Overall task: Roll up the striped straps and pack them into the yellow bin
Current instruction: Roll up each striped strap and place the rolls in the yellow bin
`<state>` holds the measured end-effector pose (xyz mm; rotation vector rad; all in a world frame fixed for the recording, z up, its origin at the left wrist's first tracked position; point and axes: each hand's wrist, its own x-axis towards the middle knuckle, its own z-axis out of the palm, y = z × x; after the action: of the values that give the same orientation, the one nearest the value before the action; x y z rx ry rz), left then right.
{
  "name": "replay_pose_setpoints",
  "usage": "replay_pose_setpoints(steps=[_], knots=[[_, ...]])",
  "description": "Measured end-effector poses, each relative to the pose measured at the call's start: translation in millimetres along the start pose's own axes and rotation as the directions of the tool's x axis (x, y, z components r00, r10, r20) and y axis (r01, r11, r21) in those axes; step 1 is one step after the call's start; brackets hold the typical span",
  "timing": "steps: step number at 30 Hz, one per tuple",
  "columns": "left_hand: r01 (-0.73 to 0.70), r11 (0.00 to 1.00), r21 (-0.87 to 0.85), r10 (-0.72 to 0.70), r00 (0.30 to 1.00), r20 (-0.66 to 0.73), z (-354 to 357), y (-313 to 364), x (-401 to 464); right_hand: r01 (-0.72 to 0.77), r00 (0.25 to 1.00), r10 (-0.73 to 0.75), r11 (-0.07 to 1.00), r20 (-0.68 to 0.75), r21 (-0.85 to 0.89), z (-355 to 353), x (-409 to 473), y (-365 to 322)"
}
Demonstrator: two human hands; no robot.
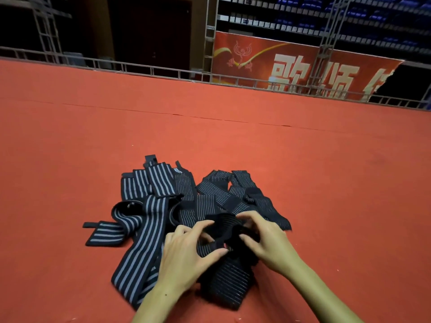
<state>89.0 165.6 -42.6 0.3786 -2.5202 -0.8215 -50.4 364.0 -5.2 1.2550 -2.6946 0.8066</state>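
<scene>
At the near edge, two bare forearms reach in from 6 o'clock. The left hand (186, 250) curls its thumb and fingers around a thin-striped black strap (224, 273), its grip closed on the bunched fold. The right hand (263, 238), at 3 o'clock of the left, pinches the same strap's upper fold with bent fingers, so both grips hold that one strap. The strap's loose end lies flat toward 6 o'clock, between the wrists, on the red carpeted floor (70, 148).

Just beyond the hands sits the pile of striped straps (193, 197). Broad grey-striped straps (144, 229) spread toward 9 o'clock, one forming a loop; fine-striped ones fan toward 1 o'clock, overlapping each other.

Farther off, a seam crosses the carpet. At 12 o'clock a metal railing (140, 68) edges the floor, with a red banner (291, 66) bearing pale characters behind it toward 1 o'clock, and dim seating rows (349, 17) above.
</scene>
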Motion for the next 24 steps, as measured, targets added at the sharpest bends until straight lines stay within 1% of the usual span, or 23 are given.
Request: replay_pose_setpoints(steps=[2,4,7,10,12,15,17,19,22,24], knots=[[-0.005,0.999,-0.042,0.005,1.000,-0.002,-2.7,12.7,1.5,0.018,0.996,0.000,0.980,-0.090,0.198,-8.6,3.5,-3.6],[-0.009,0.996,-0.093,0.007,1.000,-0.016,-2.0,24.5,4.9,0.045,0.993,-0.001,0.932,-0.121,0.359,-19.6,7.1,-11.3],[-0.006,0.963,-0.271,-0.023,0.994,-0.103,-5.6,39.1,9.6,0.078,0.989,-0.011,0.880,-0.144,0.468,-33.5,9.5,-22.8],[-0.083,0.902,-0.424,-0.016,0.974,-0.224,-15.5,52.1,10.9,0.089,0.986,-0.007,0.868,-0.169,0.488,-41.8,8.5,-28.6],[-0.153,0.871,-0.467,0.007,0.954,-0.298,-26.7,63.7,10.4,0.093,0.986,-0.011,0.872,-0.169,0.480,-44.5,7.9,-31.2],[-0.207,0.815,-0.541,-0.022,0.922,-0.386,-42.9,76.1,12.9,0.099,0.986,-0.013,0.846,-0.166,0.523,-47.2,4.8,-37.6],[-0.195,0.760,-0.620,-0.054,0.932,-0.358,-53.5,80.7,15.0,0.118,0.984,-0.019,0.810,-0.175,0.574,-49.4,1.9,-44.4],[-0.181,0.734,-0.654,-0.059,0.943,-0.327,-62.4,84.0,16.4,0.121,0.986,-0.023,0.786,-0.167,0.607,-51.2,0.5,-50.0],[-0.176,0.707,-0.685,-0.073,0.945,-0.318,-73.9,89.3,16.3,0.074,0.997,-0.043,0.807,-0.065,0.586,-49.3,1.4,-50.6],[-0.177,0.694,-0.698,-0.074,0.947,-0.314,-81.1,92.6,15.8,0.056,0.998,-0.045,0.843,-0.035,0.535,-47.1,0.1,-47.0]])
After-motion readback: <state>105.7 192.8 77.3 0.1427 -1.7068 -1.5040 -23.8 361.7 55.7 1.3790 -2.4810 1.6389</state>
